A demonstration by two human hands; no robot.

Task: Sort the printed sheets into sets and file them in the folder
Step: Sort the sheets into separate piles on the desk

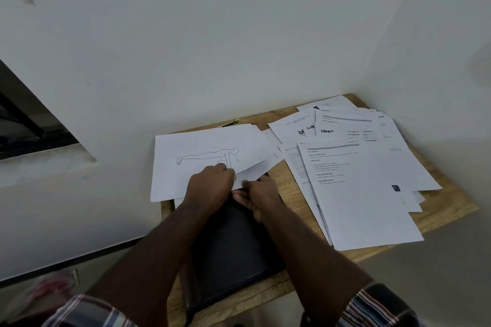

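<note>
Wood-grain bench (449, 210) set in a wall corner carries all the task material. A black folder (233, 241) lies closed at the near-left part of the bench, running toward its near edge. Over the folder's far end and the bench's far-left corner sits a small set of sheets topped by the plank-figure drawing sheet (202, 156), which overhangs the left edge. A larger, fanned heap of printed text sheets (356, 188) covers the right half, reaching the far-right corner and lapping over the right edge.

Left hand (210, 186) presses down on the near edge of the drawing sheet, fingers bent over it. Right hand (259, 195) sits just beside it, fingers curled and pinching the near edge of a sheet (255, 167) that projects from beneath the drawing sheet; the exact count of sheets held cannot be told.

Assessment: the step in hand appears to be squaring up the drawing set. Sorting seems well short of done, since the right heap is unsorted and the folder is shut.

Recommendation: keep the left hand as the anchor, draw the lower sheet into line along one common edge, then lift the set clear before opening the folder, as it rests on the cover. Overhanging sheets risk sliding off the left edge.
</note>
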